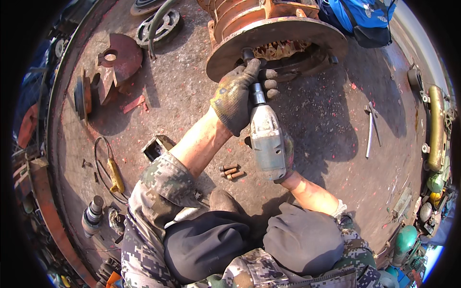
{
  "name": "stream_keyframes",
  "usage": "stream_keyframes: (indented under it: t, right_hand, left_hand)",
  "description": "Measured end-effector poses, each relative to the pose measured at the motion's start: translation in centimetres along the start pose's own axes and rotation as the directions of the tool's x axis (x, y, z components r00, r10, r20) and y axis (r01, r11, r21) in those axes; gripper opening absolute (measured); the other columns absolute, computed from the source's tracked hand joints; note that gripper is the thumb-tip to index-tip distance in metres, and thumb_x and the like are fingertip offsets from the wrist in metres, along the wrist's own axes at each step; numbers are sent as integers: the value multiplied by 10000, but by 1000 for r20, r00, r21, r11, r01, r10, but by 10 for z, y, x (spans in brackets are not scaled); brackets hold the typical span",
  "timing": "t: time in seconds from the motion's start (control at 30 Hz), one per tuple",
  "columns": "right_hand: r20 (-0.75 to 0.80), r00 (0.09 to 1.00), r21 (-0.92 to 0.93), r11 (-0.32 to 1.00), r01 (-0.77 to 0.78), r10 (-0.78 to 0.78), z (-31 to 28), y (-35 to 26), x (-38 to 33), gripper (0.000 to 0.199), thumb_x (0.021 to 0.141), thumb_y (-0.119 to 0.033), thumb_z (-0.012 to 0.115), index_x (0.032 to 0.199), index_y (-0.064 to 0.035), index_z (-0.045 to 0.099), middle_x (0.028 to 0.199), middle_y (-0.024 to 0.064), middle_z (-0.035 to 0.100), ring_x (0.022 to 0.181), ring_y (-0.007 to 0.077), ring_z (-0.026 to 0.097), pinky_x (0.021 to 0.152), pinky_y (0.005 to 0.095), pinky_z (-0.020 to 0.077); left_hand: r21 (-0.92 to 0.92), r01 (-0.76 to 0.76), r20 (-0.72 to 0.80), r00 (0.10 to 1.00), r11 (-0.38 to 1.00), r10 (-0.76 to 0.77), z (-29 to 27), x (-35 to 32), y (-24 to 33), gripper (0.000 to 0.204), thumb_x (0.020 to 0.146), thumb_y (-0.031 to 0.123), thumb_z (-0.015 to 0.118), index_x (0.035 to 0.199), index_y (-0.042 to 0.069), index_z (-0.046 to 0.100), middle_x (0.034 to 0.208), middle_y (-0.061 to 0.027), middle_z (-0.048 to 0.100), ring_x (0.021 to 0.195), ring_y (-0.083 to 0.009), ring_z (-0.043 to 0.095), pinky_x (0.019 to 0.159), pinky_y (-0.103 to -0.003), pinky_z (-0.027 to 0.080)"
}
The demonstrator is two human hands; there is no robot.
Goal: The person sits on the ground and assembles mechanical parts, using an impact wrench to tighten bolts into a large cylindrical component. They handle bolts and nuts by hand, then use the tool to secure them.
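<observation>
Bolt work under way at the floor's far edge: left hand (237,93) clenched round the socket shaft, right hand (286,158) wrapped on the impact wrench (267,139), socket at the motor flange (278,36), steady alignment needed next.

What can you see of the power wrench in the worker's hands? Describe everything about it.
The wrench is a worn, grey, metal-looking power tool with a bulky body and a narrower shaft ending in a dark socket. It points up and away from the person, its tip at the rusty flange of the motor. The gloved left hand grips the shaft; the right hand holds the body from beneath, mostly hidden.
</observation>
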State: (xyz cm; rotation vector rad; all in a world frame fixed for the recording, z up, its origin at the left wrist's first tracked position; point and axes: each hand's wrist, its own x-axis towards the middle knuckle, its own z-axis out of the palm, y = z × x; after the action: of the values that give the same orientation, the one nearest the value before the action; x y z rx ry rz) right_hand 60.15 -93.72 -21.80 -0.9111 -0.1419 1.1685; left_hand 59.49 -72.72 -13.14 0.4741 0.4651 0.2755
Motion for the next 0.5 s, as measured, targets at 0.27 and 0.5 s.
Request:
stream_keyframes:
  t: [0.27,0.5]
  right_hand:
    - [39,998,204,977,-61,54,-15,2,-3,707,1052,-593,517,1518,-61,500,1395,94,635,1179,196,677,977,369,591]
    - [68,992,-41,993,107,-104,-15,8,-5,771,1013,-628,554,1538,-69,481,1397,140,645,1186,245,687,996,405,587]
  left_hand:
    - [-43,17,27,1000,999,-16,6,7,-6,310,1069,296,628,1228,36,569,1036,-87,693,838,-164,658,744,-326,611]
    - [-49,38,-28,999,998,-40,6,7,-6,306,1063,295,639,1213,33,586,1028,-75,698,833,-164,667,737,-330,618]
